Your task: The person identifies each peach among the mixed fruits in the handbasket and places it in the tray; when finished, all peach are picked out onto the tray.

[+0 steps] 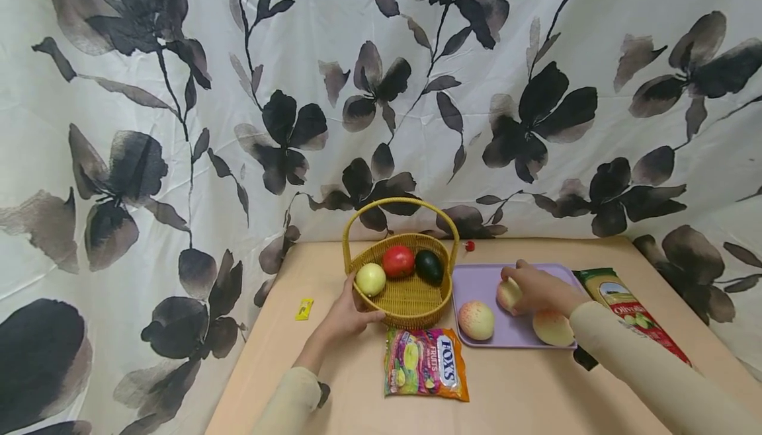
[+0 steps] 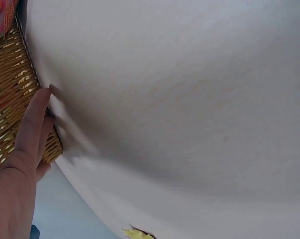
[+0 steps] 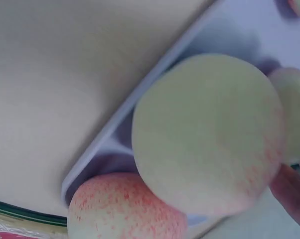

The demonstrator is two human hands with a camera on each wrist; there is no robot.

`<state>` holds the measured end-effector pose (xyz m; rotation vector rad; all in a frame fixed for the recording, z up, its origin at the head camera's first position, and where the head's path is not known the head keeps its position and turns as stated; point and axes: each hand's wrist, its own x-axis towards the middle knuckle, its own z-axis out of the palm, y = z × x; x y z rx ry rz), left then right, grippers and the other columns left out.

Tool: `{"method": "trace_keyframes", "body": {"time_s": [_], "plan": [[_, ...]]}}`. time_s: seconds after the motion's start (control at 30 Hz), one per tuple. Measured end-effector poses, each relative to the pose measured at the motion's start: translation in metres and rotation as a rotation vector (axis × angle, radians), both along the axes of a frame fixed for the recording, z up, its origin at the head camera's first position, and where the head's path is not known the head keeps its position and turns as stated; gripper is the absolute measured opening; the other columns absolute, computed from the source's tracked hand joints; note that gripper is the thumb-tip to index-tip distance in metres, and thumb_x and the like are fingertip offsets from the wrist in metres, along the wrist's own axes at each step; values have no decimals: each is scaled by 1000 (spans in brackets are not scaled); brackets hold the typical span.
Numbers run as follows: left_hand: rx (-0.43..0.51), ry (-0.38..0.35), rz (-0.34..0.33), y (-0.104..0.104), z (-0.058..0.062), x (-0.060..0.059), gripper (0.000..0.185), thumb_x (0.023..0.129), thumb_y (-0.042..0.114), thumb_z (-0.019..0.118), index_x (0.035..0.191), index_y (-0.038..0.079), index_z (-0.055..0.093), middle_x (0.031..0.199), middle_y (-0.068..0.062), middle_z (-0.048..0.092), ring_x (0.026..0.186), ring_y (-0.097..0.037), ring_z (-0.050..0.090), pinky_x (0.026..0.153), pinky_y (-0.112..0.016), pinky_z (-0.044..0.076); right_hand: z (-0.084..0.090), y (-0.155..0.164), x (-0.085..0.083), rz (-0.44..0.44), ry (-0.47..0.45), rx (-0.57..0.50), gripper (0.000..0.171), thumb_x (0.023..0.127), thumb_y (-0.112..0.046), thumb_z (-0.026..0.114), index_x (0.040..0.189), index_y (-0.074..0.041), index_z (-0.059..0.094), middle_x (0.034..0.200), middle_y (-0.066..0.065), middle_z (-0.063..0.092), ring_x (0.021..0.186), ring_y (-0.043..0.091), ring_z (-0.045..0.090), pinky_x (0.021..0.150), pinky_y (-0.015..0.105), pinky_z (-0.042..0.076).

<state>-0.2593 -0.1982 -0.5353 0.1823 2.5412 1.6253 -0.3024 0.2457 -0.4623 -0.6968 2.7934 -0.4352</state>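
Note:
A yellow wicker basket (image 1: 411, 319) with a tall handle holds a pale yellow-green round fruit (image 1: 370, 279), a red round fruit (image 1: 398, 262) and a dark green avocado (image 1: 429, 268). Against the basket's left front side rests my left hand (image 1: 350, 313), its thumb lying straight along the wicker (image 2: 10, 94). Over the lilac tray (image 1: 491, 275), my right hand (image 1: 532, 289) grips a peach (image 1: 507, 295), partly seen in the right wrist view. Other peaches lie in the tray, one at its left front (image 1: 476, 320) and one (image 1: 553, 327) partly behind my sleeve; a big peach (image 3: 207, 134) fills the right wrist view.
A Fox's Fruits candy bag (image 1: 425, 363) lies in front of the basket. Left of it is a small yellow packet (image 1: 304, 309). An olive bag (image 1: 634, 313) lies beyond the tray's right end, and a small red object (image 1: 469, 245) sits near the back edge, by the floral curtain.

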Motion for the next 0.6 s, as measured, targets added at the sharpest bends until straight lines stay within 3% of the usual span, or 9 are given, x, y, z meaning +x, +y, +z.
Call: {"method": "trace_keyframes", "body": {"time_s": [0.17,0.37,0.6], "plan": [[-4,3,-8,3,1,-1,133,77,36,94,167,14,-2,170,-16,28,158,-32,26,116,-48,36,-8,-4,-2,-1,30,21,55,73,-9,92,119,-9,63,112,20,53,84,27,57,75,45,54],[18,3,-11,3,5,0,130,79,31,93,167,14,0,169,-15,30,157,-31,28,121,-52,32,-4,-11,5,61,-26,11,58,66,-5,93,115,-10,61,103,11,48,80,24,52,69,37,47],[20,19,2,1,8,-1,129,79,30,93,167,12,1,169,-15,31,157,-33,28,124,-53,28,6,-22,22,93,-83,56,61,64,-8,95,111,-16,57,102,9,46,82,24,51,71,38,46]]}}
